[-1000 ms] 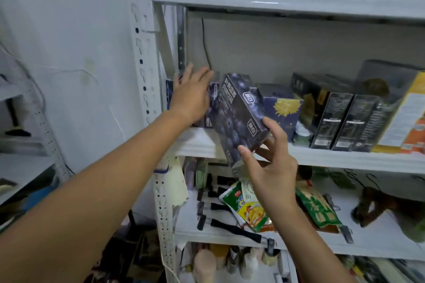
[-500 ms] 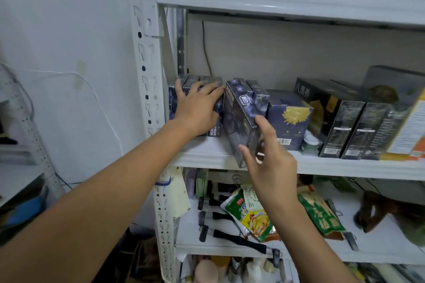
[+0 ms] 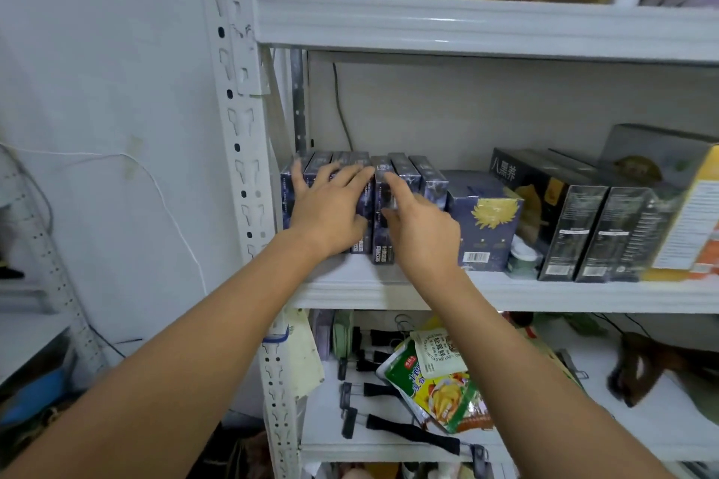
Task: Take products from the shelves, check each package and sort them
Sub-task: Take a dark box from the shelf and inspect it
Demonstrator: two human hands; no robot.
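upright post point(image 3: 241, 152): white slotted steel at the left end of the middle shelf point(image 3: 505, 294); the row of products begins against it.
left hand point(image 3: 330, 206): open, with fingers spread flat across the fronts of the leftmost boxes and pressing on them.
row of dark blue boxes point(image 3: 424, 175): these stand upright and side by side with their narrow faces outward and long axes vertical, running rightward from the post.
task box point(image 3: 381, 241): one dark blue box in that row, between my two hands, whose front seems to stand slightly proud of its neighbours.
right hand point(image 3: 422, 233): the index finger lies up the task box's narrow face, with the thumb lower on the same face. The other fingers are hidden, so I cannot tell whether this is a pinch or a push.
key relation: the task box lies straight ahead and slightly left of the right hand, which is the nearer one. I judge that the coming move runs along the shelf's depth.
chrysanthemum box point(image 3: 486, 222): a shorter blue carton just beside the row's right end.
black boxes point(image 3: 576, 229): further right, well apart from both hands.
hidden: the hands cover much of the box fronts, and the print is too blurred for me to read.
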